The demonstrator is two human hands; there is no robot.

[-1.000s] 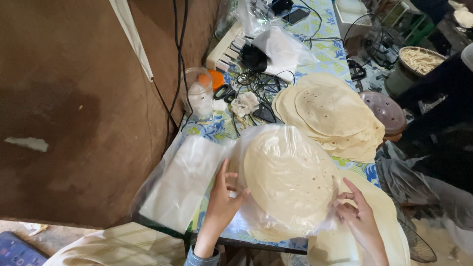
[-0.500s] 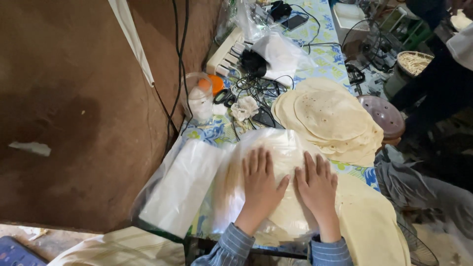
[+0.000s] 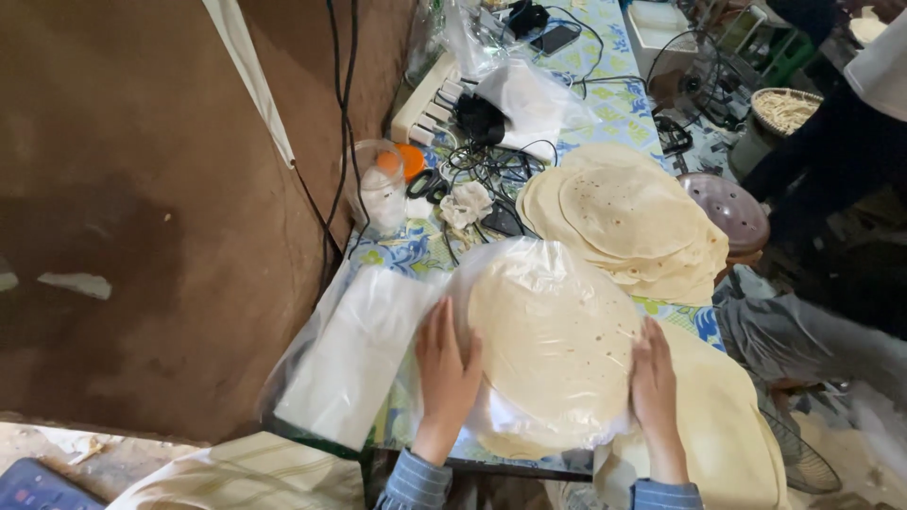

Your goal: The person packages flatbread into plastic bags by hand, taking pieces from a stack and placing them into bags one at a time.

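Observation:
A stack of round flatbreads inside a clear plastic bag (image 3: pixel 553 340) lies on the table in front of me. My left hand (image 3: pixel 446 368) presses against the bag's left edge, fingers together and pointing up. My right hand (image 3: pixel 654 373) presses against its right edge. Both hands cup the bagged stack from the sides. A pile of empty clear plastic bags (image 3: pixel 354 349) lies just left of my left hand. Farther back on the table sits an open stack of bare flatbreads (image 3: pixel 628 217).
A patterned tablecloth (image 3: pixel 614 94) covers the table. Cables, a power strip (image 3: pixel 425 99) and a plastic jar (image 3: pixel 383 194) crowd the back left by the brown wall (image 3: pixel 142 189). More flatbreads (image 3: pixel 727 425) lie at my right. Another person in dark clothes (image 3: pixel 850 142) stands at the far right.
My hands went from holding the bag's edges, to lying flat on top of the stack, to cupping its left and right sides again.

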